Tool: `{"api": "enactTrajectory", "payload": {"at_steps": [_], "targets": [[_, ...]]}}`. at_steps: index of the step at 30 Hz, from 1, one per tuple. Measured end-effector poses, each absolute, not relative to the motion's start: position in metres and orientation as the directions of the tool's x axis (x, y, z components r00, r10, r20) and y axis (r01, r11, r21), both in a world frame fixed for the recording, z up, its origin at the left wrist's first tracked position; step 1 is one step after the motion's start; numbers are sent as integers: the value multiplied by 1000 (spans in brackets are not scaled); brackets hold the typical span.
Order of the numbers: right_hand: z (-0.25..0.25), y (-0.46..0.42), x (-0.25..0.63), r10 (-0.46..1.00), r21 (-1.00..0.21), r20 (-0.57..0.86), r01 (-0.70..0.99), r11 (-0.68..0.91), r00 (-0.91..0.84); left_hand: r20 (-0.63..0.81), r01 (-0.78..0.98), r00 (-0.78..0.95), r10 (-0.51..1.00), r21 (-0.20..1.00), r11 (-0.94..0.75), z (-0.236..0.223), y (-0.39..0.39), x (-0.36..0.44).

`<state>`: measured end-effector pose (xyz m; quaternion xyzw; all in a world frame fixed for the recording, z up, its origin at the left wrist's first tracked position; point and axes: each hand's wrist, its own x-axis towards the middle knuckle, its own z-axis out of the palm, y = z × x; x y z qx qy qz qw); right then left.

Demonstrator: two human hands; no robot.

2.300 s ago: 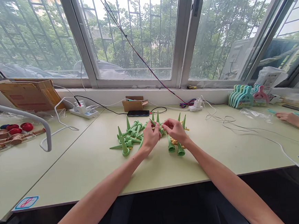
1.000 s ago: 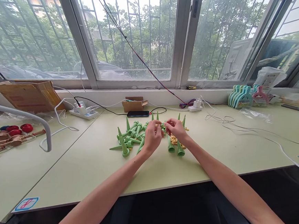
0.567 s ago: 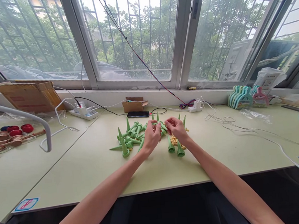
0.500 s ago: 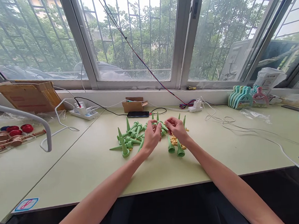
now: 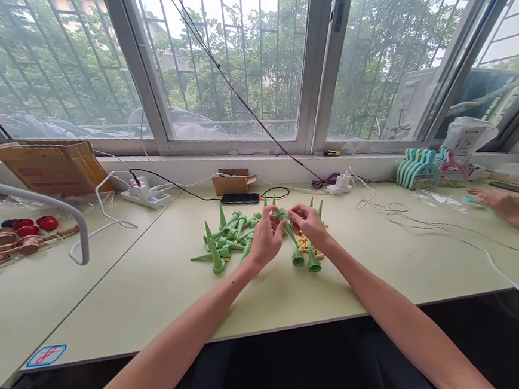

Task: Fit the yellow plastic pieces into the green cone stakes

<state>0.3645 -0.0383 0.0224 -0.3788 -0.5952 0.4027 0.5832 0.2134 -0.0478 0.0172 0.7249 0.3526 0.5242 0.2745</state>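
Between my hands is a green plastic cone spike [image 5: 279,214], its wide collar up and its narrow part slanting down to the right. My left hand [image 5: 266,239] has thumb and index finger around the collar. My right hand [image 5: 309,225] pinches close beside the collar; whatever its fingertips hold is hidden. Left of my hands lies a heap of green cone spikes [image 5: 233,232], some standing point up. Under my right hand, two spikes lie with open ends toward me, one being the near spike [image 5: 314,264]. Small yellow pegs [image 5: 306,248] lie around them.
Behind the heap are a phone [image 5: 239,198] and a small cardboard box [image 5: 231,181]. A power strip [image 5: 147,195] and wooden toys [image 5: 27,243] are left. Cables [image 5: 395,211], small hangers [image 5: 419,168] and another person's hands [image 5: 496,201] are on the right.
The spike between my hands has turned so its collar faces up. My left fingers have spread slightly. At right, the other person's hands have come back farther over the table.
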Motion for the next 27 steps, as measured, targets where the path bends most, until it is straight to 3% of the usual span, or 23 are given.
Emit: {"api": "enactTrajectory", "payload": {"at_steps": [13,23,27], "targets": [[28,-44,363,945,-949,311,-77,304,-100,704,449,296,645,494,-745,13,-45,210],[27,-41,359,911,-909,412,-63,412,10,638,295,138,757,703,-647,21,-55,218],[26,-40,359,892,-889,450,-73,451,39,524,172,36,851,836,-522,28,-56,218]]}}
